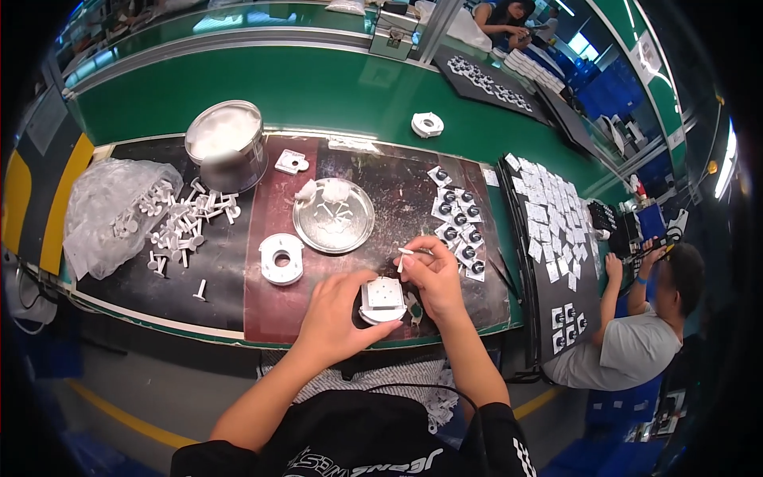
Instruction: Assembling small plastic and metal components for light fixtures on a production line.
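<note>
— Hands low in the centre of the frame! Left hand (338,314) has its fingers curled round a white plastic housing (382,300) on the mat's near edge.

— And the right hand (431,278)?

— Fingertips pressed together, pinching a small white pin (403,258) just above the housing.

— Around them?

— Round metal tray (334,215) above, white ring part (281,258) left, loose pegs (183,226) further left beside a steel tin (226,147).
</note>
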Demonstrator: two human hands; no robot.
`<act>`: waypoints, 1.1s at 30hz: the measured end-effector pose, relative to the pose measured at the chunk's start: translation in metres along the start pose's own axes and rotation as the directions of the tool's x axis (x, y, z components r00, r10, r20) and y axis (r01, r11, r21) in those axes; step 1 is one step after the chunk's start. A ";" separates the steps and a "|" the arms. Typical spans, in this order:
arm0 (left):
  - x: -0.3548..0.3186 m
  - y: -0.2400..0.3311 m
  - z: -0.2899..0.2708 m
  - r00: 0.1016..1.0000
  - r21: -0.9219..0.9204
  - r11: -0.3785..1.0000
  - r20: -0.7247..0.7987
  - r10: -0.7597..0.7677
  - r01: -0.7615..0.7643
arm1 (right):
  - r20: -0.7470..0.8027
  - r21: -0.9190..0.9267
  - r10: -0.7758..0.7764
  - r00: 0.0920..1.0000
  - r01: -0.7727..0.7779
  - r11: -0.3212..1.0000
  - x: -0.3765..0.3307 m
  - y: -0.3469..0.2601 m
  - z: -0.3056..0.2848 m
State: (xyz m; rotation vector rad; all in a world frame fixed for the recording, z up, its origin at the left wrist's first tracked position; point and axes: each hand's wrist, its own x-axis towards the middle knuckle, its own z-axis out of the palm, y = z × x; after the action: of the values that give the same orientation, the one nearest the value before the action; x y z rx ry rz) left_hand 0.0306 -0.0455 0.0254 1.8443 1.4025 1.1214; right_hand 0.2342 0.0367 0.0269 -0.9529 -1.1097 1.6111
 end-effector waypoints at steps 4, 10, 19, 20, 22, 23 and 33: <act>-0.002 -0.001 0.000 1.000 -0.009 1.000 -0.011 0.008 -0.008 | -0.011 -0.134 -0.045 0.999 0.043 0.990 -0.001 0.007 0.006; -0.002 -0.005 0.001 0.997 0.006 0.998 -0.035 0.067 -0.066 | -0.037 -0.138 0.002 0.999 -0.007 0.990 0.001 0.005 0.013; 0.000 -0.003 0.001 0.995 -0.015 0.996 -0.041 0.087 -0.087 | -0.040 -0.164 -0.012 0.999 0.005 0.986 0.003 0.006 0.016; -0.001 -0.004 0.001 0.995 -0.012 0.996 -0.041 0.089 -0.090 | -0.041 -0.163 -0.012 0.999 0.005 0.987 0.003 0.006 0.016; -0.001 -0.004 0.000 0.995 -0.008 0.996 -0.040 0.092 -0.092 | -0.032 -0.149 0.001 0.999 -0.006 0.989 0.003 0.006 0.016; -0.001 -0.003 0.000 0.995 -0.004 0.996 -0.037 0.089 -0.089 | -0.032 -0.148 0.001 1.000 -0.006 0.989 0.003 0.006 0.016; -0.001 -0.003 0.000 0.995 -0.002 0.996 -0.032 0.094 -0.094 | -0.025 -0.136 0.006 1.000 -0.010 0.991 0.002 0.003 0.016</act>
State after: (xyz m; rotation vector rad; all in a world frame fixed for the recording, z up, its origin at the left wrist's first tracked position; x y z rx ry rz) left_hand 0.0291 -0.0452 0.0229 1.9152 1.3417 1.2040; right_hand 0.2183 0.0343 0.0284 -1.0645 -1.2123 1.5412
